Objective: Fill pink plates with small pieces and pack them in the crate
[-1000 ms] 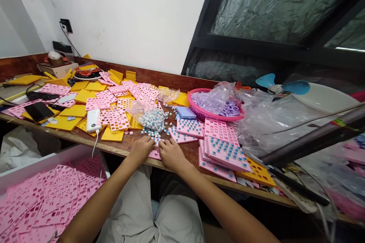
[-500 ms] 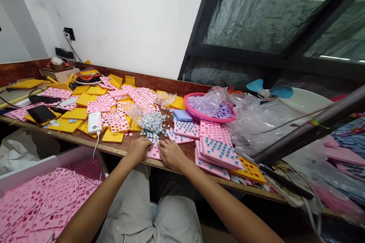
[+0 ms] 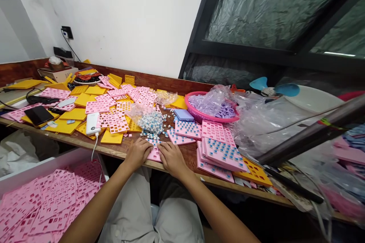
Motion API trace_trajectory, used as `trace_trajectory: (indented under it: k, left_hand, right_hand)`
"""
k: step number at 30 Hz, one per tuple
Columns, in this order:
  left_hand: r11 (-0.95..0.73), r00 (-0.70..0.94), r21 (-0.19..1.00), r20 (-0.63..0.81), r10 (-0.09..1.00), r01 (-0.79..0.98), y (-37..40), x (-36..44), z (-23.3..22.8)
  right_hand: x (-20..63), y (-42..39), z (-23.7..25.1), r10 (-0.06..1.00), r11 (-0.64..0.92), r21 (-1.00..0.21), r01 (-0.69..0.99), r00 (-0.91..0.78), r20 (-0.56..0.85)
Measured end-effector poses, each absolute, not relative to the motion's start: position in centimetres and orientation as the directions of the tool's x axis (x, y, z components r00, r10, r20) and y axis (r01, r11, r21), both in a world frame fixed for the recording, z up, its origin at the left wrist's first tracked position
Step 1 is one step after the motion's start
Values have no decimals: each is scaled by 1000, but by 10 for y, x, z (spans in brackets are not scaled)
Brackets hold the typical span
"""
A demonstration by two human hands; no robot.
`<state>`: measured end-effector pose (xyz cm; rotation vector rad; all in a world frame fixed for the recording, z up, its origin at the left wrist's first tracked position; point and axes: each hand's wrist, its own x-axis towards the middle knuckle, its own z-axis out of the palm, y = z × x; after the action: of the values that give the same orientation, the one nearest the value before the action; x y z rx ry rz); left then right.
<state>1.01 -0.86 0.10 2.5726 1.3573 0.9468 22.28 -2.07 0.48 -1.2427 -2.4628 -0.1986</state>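
My left hand (image 3: 138,153) and my right hand (image 3: 171,157) rest side by side on a pink perforated plate (image 3: 154,154) at the near edge of the wooden bench (image 3: 191,152). The fingers of both hands press on the plate, which they mostly hide. Just beyond the hands lies a heap of small white and blue switches (image 3: 151,122), partly in a clear bag, with loose ones scattered around it.
Pink plates filled with blue switches (image 3: 222,148) are stacked to the right. Pink and yellow plates (image 3: 114,121), a white power bank (image 3: 92,123) and a phone (image 3: 39,114) lie left. A pink basket (image 3: 199,112) and plastic bags sit behind; a bin of pink plates (image 3: 45,201) stands below left.
The view shifted slightly. Both hands stay on the pink plate, with only small finger movements.
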Motion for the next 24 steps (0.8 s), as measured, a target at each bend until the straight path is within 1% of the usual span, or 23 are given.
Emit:
trace_trajectory:
  k: [2,6,9,13,16,18,20,22,24]
  left_hand:
    - [-589,391,379,483,784,714,-10,10,-1]
    - [-573,403,345,454,795,743,-11,13,1]
    - [-558,432,257,415,801,789,-11,18,4]
    - [-580,516,102,352,781,809,-17,23,5]
    - [-600,552,36,348,757,800,-27,25,6]
    - [-593,552,11,352,756,805,-33,27,7]
    - [-570,526,21,363,770,821,-38,28,8]
    - [-541,477,77,379,793,838,-40,29,8]
    - [-521,430,152,400,810,840,-39,29,6]
  right_hand:
    - [222,-21,3,770,578,-87,812,-506,390]
    - [222,-20,-1,783,577,-138,805,-496,376]
    - [224,-19,-2,786,585,-206,785,-484,385]
    - [231,-6,3,795,597,-376,709,-456,400]
    - [234,18,12,814,573,-463,676,-403,419]
    - [235,38,19,843,523,-459,719,-357,402]
    - [234,55,24,866,493,-407,768,-388,316]
    - [232,69,28,864,504,-360,785,-459,208]
    - [229,79,29,861,506,-339,793,-487,146]
